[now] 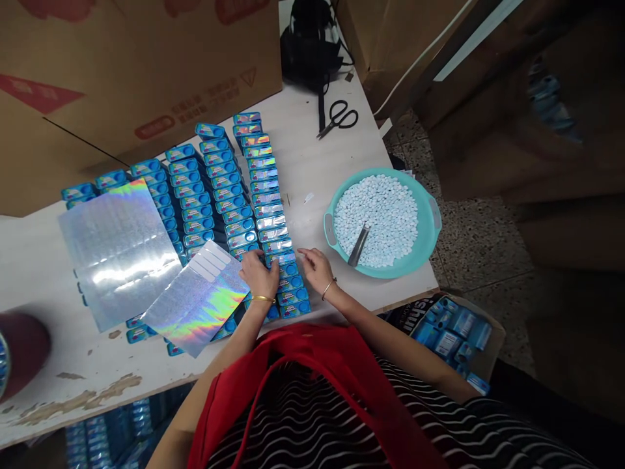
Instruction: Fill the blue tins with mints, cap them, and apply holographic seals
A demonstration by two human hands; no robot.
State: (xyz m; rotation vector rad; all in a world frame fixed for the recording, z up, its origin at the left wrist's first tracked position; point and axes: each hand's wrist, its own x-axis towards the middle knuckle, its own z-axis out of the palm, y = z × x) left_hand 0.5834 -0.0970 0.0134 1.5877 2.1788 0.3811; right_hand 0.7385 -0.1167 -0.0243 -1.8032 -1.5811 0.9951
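Note:
Several columns of small blue tins [215, 195] lie flat on a white table [322, 169]. In the right-hand column [266, 195], the tins down to my hands carry shiny holographic stickers. My left hand [258, 275] rests on that column near the table's front, fingers curled down onto a tin [286, 268]. My right hand [316, 268] lies just right of the same tin, fingers stretched flat and touching its edge. Each wrist wears a gold bangle.
Two holographic sticker sheets [117, 251] [198, 299] lie over the left tins. A teal basin [430, 244] of white tablets with a metal scoop [359, 246] stands at right. Behind are scissors [339, 117], a black bag [310, 42] and cardboard boxes [146, 71]. A box of tins [452, 329] sits below.

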